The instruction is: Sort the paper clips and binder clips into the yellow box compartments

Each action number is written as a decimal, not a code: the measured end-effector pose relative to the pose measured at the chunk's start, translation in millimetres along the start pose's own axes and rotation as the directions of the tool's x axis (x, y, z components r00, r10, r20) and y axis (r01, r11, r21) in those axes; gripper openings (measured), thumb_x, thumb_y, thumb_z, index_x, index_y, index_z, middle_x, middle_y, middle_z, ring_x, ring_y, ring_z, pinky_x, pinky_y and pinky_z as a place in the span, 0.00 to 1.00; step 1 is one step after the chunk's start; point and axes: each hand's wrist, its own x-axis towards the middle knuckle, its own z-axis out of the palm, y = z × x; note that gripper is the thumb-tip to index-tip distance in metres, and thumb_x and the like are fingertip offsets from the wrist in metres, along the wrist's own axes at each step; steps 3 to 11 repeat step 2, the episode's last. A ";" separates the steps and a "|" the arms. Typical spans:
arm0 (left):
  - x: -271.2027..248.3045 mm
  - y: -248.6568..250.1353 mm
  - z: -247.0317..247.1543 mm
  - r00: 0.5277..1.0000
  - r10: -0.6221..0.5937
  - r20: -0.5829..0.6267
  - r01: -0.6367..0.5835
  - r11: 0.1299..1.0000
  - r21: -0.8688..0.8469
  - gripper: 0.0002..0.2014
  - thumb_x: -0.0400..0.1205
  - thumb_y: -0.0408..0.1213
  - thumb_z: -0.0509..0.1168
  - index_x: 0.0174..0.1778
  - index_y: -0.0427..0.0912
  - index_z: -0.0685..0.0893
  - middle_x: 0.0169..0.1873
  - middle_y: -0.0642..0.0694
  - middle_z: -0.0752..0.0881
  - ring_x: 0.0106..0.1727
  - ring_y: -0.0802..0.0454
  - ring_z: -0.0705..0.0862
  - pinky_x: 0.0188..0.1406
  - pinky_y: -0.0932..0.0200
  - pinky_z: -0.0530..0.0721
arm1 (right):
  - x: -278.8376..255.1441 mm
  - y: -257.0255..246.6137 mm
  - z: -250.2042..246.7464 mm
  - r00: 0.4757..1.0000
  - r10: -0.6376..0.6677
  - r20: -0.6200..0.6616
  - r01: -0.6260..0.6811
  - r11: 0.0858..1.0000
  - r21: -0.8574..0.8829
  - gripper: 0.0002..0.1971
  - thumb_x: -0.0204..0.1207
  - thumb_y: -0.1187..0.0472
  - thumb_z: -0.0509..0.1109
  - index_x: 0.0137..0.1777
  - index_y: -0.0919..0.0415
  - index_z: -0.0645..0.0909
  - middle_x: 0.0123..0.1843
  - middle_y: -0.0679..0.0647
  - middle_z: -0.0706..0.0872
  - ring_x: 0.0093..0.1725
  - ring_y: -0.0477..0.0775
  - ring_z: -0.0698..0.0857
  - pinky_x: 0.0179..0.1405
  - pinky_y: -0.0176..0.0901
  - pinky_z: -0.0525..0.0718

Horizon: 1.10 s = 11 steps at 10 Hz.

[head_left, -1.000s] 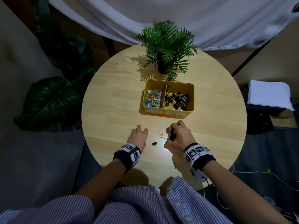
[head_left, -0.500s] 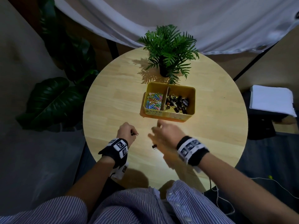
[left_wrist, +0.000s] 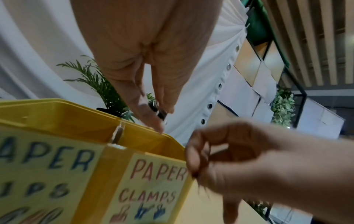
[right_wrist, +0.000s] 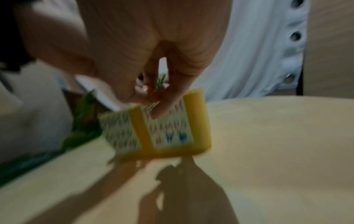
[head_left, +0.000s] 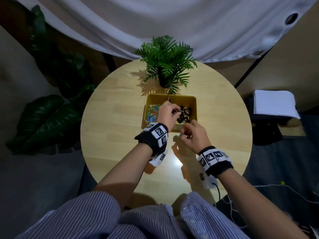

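Hands over a yellow box (head_left: 193, 107) at centre frame on a round bench (head_left: 112, 128). Left hand (head_left: 166, 114) pinches a binder clip (head_left: 183, 109) above the right compartment. Left wrist view – fingers (left_wrist: 151, 121) nip the dark clip. Right wrist view, blurred – right hand (right_wrist: 153, 84) pinches something wiry, likely another clip: light, stiff, springy, best held by its body.

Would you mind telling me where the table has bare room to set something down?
Bare wood lies left of the yellow box toward the table edge, and right of it. Crowded: around the potted plant behind the box, and where the left hand and right hand work.
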 end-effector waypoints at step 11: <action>-6.7 -2.9 -10.1 0.999 -0.044 -0.002 0.044 0.999 0.010 0.12 0.86 0.31 0.59 0.60 0.40 0.86 0.59 0.43 0.83 0.58 0.48 0.81 0.57 0.61 0.78 | 40.3 -28.8 -64.2 0.938 0.028 -0.345 0.004 0.996 0.092 0.08 0.71 0.62 0.71 0.50 0.57 0.85 0.46 0.54 0.85 0.40 0.53 0.84 0.45 0.49 0.86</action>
